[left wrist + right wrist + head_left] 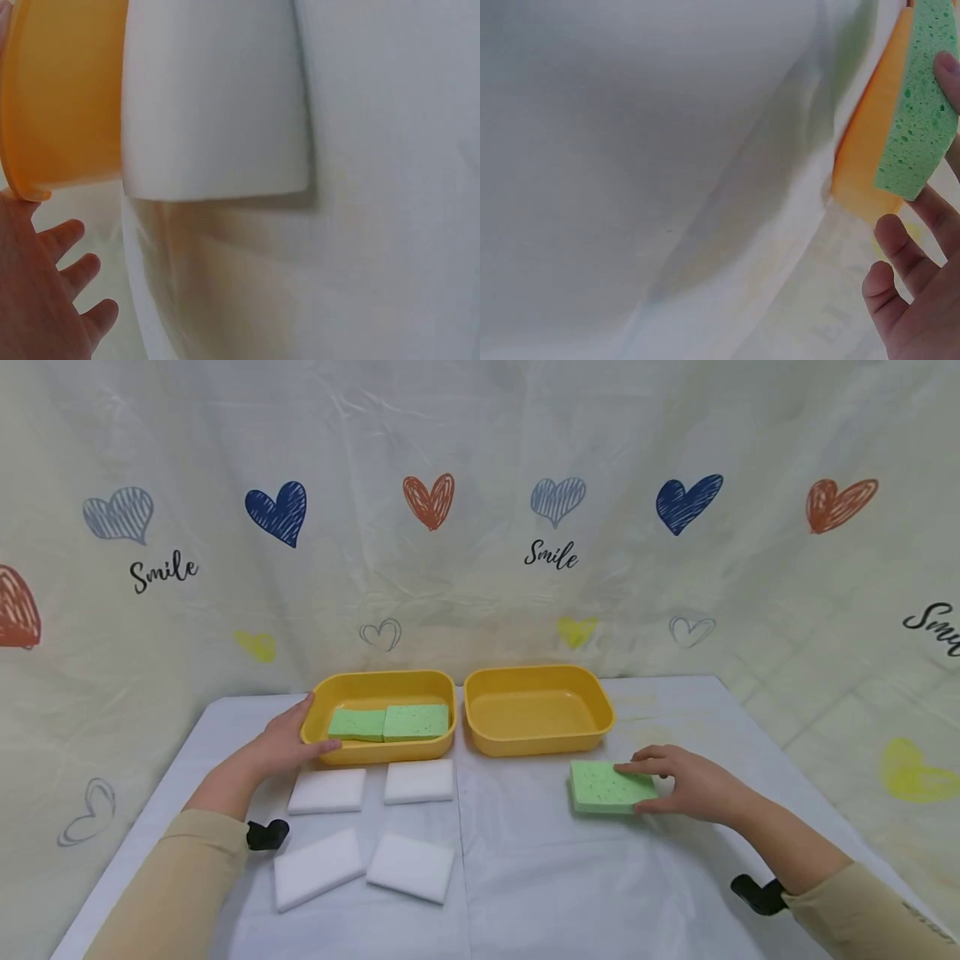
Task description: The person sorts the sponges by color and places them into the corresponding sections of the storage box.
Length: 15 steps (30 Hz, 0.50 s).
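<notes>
While left hand [281, 745] holds tray [393, 751] by edge, right hand [693, 785] pinches sponge [607, 789].

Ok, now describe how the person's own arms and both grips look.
The left sleeve and right sleeve are plain beige, ending on the forearms. A small dark marking, too small to read, shows on the right one. A black piece juts out beside each cuff, left and right. The left grip and right grip wear no gloves.
</notes>
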{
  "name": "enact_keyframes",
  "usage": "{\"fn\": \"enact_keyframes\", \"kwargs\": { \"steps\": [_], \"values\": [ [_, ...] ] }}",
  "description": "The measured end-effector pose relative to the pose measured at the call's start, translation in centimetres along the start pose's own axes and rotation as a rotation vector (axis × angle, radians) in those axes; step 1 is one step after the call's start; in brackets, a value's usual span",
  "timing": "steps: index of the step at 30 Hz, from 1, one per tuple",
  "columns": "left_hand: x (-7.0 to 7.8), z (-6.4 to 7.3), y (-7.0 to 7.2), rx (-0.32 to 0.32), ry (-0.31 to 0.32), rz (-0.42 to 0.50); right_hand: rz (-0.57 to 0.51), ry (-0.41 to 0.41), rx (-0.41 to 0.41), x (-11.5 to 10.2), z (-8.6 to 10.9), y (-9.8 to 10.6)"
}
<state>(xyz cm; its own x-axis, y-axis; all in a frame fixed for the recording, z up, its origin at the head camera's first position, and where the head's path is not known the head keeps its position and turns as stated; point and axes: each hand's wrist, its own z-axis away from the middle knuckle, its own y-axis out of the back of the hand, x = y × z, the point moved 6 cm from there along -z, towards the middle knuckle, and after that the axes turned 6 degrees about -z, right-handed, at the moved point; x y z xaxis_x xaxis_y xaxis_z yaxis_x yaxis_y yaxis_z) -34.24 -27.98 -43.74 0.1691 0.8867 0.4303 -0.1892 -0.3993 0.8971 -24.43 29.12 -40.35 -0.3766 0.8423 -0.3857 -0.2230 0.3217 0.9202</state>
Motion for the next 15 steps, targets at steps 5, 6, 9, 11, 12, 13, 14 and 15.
{"fn": "enact_keyframes", "kwargs": {
  "steps": [5, 6, 9, 11, 12, 13, 14, 15],
  "values": [
    [0.3, 0.2, 0.4, 0.013, -0.012, 0.003, -0.015, 0.038, 0.048, -1.0, -0.5, 0.8],
    [0.2, 0.1, 0.4, 0.012, -0.009, 0.004, -0.019, 0.05, 0.061, -1.4, -0.7, 1.1],
    [0.1, 0.1, 0.4, 0.003, -0.003, 0.014, -0.029, 0.07, 0.09, -2.7, -1.7, 2.1],
    [-0.2, -0.1, 0.3, 0.003, 0.005, 0.021, -0.038, 0.069, 0.095, -3.4, -2.4, 2.6],
    [-0.2, -0.2, 0.2, 0.0, -0.002, 0.018, -0.04, 0.063, 0.095, -3.8, -2.8, 2.8],
    [-0.3, -0.3, 0.2, -0.001, -0.006, 0.018, -0.042, 0.06, 0.093, -4.1, -3.2, 3.0],
    [-0.5, -0.4, 0.1, -0.002, -0.003, 0.017, -0.041, 0.053, 0.091, -4.4, -3.6, 3.1],
    [-0.7, -0.4, -0.1, -0.005, 0.004, 0.02, -0.039, 0.053, 0.086, -4.8, -4.0, 3.2]
  ]
}}
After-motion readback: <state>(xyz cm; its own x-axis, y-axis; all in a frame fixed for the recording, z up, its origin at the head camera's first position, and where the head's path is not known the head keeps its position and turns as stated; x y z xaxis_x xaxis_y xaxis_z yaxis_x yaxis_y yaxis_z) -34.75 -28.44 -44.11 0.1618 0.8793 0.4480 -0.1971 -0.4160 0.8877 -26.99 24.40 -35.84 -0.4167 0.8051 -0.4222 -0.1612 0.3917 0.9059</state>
